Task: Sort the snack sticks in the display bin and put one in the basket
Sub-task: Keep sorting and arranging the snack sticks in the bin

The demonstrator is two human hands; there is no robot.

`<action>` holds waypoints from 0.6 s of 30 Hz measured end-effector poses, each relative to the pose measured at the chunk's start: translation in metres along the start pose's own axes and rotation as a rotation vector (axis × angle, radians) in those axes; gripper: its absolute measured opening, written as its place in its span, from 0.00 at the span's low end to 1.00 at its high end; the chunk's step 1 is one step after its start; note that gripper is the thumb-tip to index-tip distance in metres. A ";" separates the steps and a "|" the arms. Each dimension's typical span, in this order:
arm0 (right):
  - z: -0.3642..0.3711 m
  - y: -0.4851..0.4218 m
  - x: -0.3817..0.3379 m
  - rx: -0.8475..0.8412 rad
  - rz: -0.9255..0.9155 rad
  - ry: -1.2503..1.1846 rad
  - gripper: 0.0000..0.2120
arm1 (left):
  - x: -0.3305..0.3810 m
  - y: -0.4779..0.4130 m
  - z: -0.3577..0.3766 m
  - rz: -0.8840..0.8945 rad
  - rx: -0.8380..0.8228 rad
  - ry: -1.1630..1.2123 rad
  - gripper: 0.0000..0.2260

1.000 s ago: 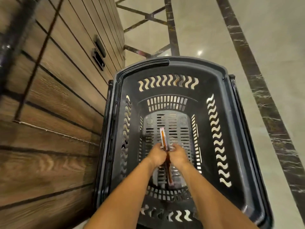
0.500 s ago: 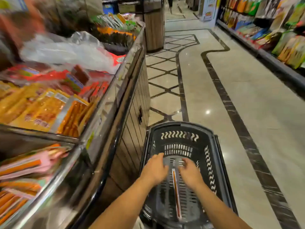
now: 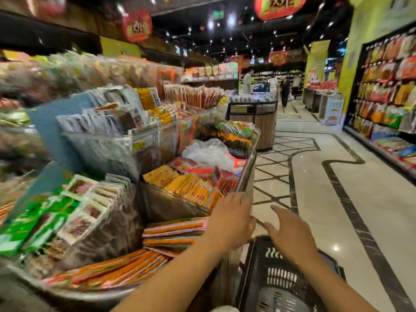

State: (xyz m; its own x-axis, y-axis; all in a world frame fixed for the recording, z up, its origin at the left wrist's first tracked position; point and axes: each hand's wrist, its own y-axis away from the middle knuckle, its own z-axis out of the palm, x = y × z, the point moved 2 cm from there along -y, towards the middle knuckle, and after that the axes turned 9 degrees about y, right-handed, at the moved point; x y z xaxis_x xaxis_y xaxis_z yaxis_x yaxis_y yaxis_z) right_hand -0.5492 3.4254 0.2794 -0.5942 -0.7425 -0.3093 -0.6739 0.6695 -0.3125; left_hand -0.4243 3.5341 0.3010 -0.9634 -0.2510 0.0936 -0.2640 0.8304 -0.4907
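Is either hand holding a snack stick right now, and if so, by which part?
Nothing is held. The left hand is open beside the snack sticks, and the right hand is open, fingers spread, above the basket.

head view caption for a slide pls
Left hand open by the snack sticks, right hand open above the basket.
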 end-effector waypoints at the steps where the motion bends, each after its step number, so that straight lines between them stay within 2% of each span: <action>1: -0.009 0.000 -0.015 0.009 -0.040 -0.010 0.22 | -0.007 0.005 -0.018 0.001 0.024 -0.008 0.24; 5: -0.028 -0.002 -0.075 0.066 -0.167 -0.065 0.17 | -0.048 0.032 -0.070 -0.046 0.114 -0.069 0.22; 11: -0.016 -0.011 -0.157 0.029 -0.321 -0.062 0.24 | -0.107 0.083 -0.124 -0.217 0.101 -0.164 0.26; 18: 0.015 -0.001 -0.234 -0.054 -0.466 -0.046 0.26 | -0.167 0.151 -0.156 -0.419 0.064 -0.249 0.28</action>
State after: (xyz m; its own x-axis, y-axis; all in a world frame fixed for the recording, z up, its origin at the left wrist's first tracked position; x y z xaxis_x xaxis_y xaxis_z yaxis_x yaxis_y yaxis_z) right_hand -0.4030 3.5983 0.3385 -0.2037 -0.9611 -0.1867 -0.8870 0.2619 -0.3802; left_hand -0.3102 3.7787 0.3465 -0.7330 -0.6745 0.0881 -0.6154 0.6024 -0.5084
